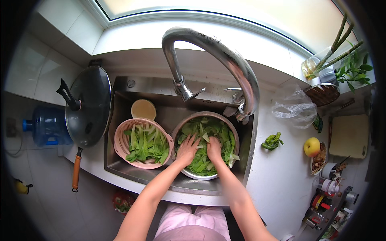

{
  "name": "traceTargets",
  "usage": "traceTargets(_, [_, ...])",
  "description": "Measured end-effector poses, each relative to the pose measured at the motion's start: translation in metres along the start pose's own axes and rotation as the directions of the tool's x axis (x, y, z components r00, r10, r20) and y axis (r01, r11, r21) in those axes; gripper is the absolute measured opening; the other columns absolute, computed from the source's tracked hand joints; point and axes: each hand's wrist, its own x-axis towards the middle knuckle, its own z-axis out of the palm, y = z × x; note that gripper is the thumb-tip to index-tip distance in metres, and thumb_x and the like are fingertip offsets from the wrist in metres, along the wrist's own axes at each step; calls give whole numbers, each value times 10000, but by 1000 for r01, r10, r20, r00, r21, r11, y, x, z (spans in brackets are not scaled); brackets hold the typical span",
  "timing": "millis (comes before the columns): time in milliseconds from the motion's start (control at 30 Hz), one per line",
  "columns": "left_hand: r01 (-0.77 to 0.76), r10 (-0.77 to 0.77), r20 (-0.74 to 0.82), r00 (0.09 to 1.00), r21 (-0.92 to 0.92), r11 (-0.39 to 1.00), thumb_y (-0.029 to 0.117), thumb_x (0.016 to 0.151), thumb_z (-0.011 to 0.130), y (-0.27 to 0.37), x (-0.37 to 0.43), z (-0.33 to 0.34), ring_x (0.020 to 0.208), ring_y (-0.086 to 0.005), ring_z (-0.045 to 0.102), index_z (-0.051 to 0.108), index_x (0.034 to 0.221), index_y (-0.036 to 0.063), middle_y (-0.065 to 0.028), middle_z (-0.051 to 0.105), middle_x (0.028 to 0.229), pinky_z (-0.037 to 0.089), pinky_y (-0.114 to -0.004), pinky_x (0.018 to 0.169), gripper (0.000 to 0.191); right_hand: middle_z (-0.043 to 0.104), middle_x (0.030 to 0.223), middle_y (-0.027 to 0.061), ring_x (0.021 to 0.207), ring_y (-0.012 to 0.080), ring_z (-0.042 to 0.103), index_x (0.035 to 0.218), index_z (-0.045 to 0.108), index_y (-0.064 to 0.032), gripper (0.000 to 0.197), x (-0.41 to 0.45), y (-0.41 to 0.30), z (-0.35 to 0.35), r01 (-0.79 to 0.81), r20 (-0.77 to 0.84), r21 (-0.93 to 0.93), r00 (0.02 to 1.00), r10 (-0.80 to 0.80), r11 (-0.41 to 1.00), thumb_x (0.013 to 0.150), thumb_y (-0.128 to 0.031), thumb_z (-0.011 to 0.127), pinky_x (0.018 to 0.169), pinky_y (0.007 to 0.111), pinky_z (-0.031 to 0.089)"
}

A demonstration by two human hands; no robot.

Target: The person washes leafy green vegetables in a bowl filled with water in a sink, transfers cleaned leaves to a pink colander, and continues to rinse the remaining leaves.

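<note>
A round metal basin (238,137) full of leafy greens (200,164) sits in the right part of the steel sink (181,180). Fingers apart, my left hand (187,150) lies flat on the leaves at the basin's left. My right hand (214,148) reaches down among the greens beside it; its fingertips are hidden there, so I cannot tell whether they grip any. To the left, a pink plastic colander (120,137) holds more long green leaves (147,143) with pale stems. Behind the colander is a round beige container or lid (143,109).
A chrome gooseneck faucet (211,42) arches over the sink. A lidded pan (89,111) with a wooden handle stands at the left edge. Rightward on the counter (271,180) lie green peppers (272,141), a clear plastic bag (295,108), a yellow apple (311,147) and a cutting board (349,136).
</note>
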Motion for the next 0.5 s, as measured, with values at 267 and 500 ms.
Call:
traceTargets(267, [21, -134, 322, 937, 333, 943, 175, 894, 499, -13, 4, 2, 1317, -301, 397, 570, 1242, 126, -106, 379, 1475, 314, -439, 1070, 358, 533, 1193, 170, 1093, 356, 501, 1068, 547, -17, 265, 6, 2, 13, 221, 232, -419, 964, -131, 881, 824, -94, 477, 923, 456, 419])
traceTargets(500, [354, -499, -42, 866, -652, 670, 289, 943, 511, 5, -1, -24, 869, -409, 628, 583, 1066, 9, -172, 681, 865, 474, -486, 734, 314, 524, 1252, 202, 1158, 388, 476, 1111, 558, 13, 387, -1, -2, 36, -418, -234, -84, 891, 390, 905, 766, -160, 586, 1003, 444, 383])
